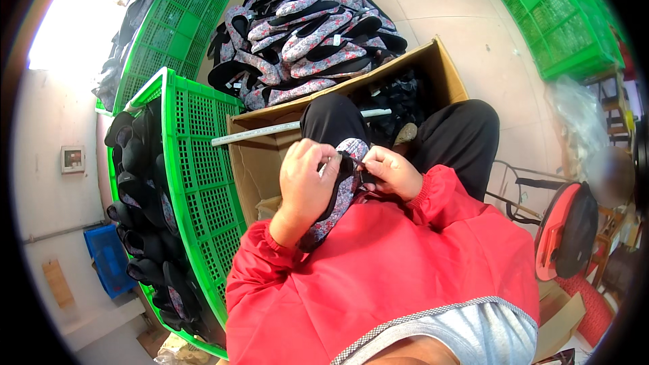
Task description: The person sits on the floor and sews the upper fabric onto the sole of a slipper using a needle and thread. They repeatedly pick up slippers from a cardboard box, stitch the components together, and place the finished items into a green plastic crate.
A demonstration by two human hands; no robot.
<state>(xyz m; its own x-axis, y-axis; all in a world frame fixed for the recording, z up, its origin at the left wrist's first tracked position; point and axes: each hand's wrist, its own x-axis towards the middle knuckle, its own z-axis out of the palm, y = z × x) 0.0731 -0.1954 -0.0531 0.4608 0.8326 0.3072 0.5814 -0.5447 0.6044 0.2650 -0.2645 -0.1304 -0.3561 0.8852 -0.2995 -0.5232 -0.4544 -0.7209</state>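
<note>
A slipper-like shoe (346,191) with a grey, red-flecked floral pattern and black trim lies on my lap, its toe pointing away from me. My left hand (304,179) is closed on the shoe's black opening, fingertips pinched at the upper edge. From the other side my right hand (392,172) pinches a black strip at that opening, thumb against forefinger. The two hands are close together over the shoe but apart. Exactly what the fingertips press on is partly hidden by the fingers.
An open cardboard box (446,71) stands before my knees, with black items inside and a pale rod (263,132) across it. Beyond is a heap of similar shoes (318,34). At left, a green crate (203,162) holds dark shoes. A red round-topped stool (558,230) is at right.
</note>
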